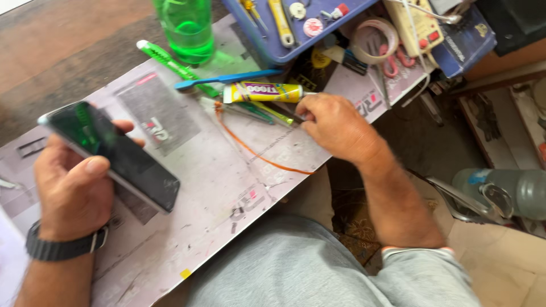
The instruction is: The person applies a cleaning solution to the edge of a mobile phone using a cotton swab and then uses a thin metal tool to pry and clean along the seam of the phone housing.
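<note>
Item 1: left hand (71, 185), wristband at the wrist, closed around a dark smartphone (114, 153), thumb laid across its glass; the phone is tilted, raised over the worktop (216, 187) at 9 o'clock.

Item 2: right hand (335, 125), at 1 o'clock of centre, fingers curled down onto the worktop; whether they pinch anything cannot be told.

Item 3: yellow glue tube (263, 92), lying flat, just beside the right fingers at 11 o'clock from them.

Item 4: orange wire (256, 153), curving across the worktop below the tube.

Item 5: blue toothbrush (224, 79), green bottle (186, 25) and blue tray (267, 48) of small tools, all at 12 o'clock.
</note>
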